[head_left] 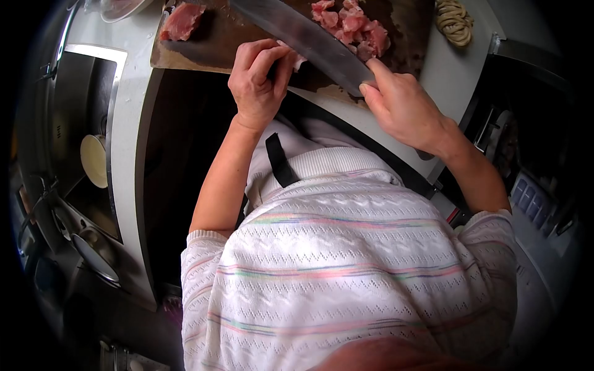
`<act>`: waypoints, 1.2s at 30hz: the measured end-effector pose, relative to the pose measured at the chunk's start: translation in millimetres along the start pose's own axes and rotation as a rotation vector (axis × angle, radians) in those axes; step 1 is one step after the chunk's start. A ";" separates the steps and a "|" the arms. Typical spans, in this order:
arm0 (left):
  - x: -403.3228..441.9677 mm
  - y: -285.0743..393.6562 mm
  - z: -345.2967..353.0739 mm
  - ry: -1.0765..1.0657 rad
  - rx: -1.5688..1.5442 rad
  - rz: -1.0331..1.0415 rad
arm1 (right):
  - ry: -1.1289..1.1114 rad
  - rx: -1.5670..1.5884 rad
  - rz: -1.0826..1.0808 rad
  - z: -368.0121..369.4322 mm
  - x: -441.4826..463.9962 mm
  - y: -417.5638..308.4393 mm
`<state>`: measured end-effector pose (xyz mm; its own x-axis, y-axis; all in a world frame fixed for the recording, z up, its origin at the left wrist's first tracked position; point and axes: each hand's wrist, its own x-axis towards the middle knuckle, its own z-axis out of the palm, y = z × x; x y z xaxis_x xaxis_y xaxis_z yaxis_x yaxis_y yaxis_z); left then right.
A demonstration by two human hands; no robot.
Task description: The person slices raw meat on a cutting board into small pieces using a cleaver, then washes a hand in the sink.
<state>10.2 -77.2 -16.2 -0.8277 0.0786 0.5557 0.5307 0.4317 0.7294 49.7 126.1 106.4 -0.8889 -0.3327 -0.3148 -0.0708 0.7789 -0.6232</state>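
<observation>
My right hand point(405, 105) is closed around the handle end of a broad cleaver point(303, 40), whose blade slants up and left over the cutting board point(216, 55). My left hand point(260, 77) is closed with bent fingers at the board's near edge, gripping a piece of meat point(299, 62) that shows partly beside the fingertips and blade. Beyond the blade lies a pile of cut raw meat point(356, 28). A larger chunk of raw meat point(182, 21) rests at the board's left corner. The cleaver's handle is mostly hidden in my palm.
A coiled bundle of pale strands point(455, 23) sits on the counter point(476, 55) right of the board. At left, a sink point(74, 123) holds a cream-coloured bowl point(94, 161). A clear bowl point(120, 7) stands at the upper left. The counter's edge runs close to my body.
</observation>
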 end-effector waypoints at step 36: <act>-5.5 7.8 -4.4 -0.002 -0.006 -0.052 | 0.009 -0.043 -0.027 -0.5 -8.8 -1.4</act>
<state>19.7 -78.2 -11.8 -0.8546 0.0581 0.5161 0.4880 0.4295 0.7598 57.4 128.1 110.4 -0.8905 -0.3492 -0.2917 -0.1140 0.7918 -0.6000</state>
